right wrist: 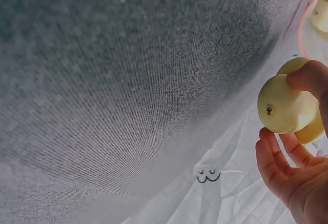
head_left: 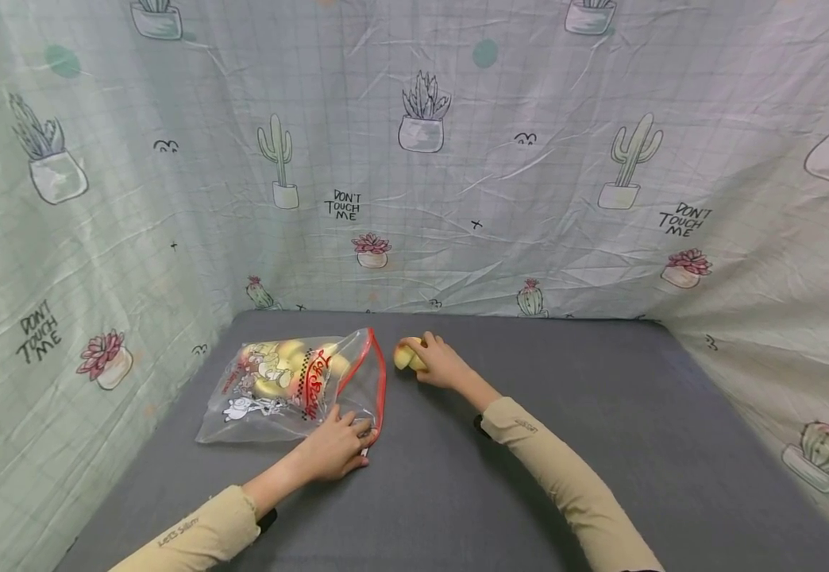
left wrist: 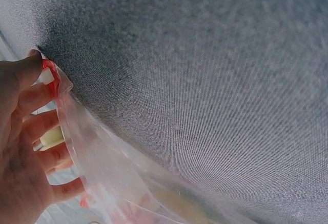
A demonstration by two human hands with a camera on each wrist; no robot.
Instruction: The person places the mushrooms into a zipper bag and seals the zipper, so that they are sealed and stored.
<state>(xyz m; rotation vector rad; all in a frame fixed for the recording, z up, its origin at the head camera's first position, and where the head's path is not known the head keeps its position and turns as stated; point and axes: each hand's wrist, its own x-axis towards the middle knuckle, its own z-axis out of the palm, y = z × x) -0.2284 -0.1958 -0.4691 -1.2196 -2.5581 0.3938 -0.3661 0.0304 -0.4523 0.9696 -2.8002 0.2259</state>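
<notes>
A clear plastic bag with a red-edged mouth and printed cartoon figures lies at the left of the grey table. Several yellow and reddish round fruits show through its wall. My left hand is at the mouth's near corner; in the left wrist view its thumb and forefinger pinch the red edge, the other fingers spread along the plastic. Just right of the mouth, my right hand grips pale yellow round fruits, thumb on top and fingertips beneath. The front fruit shows a small dark blossom end; others are partly hidden behind it.
The grey cloth-covered table spreads to the right of both arms. A pale curtain printed with potted cacti hangs along the back and both sides, meeting the table's edges.
</notes>
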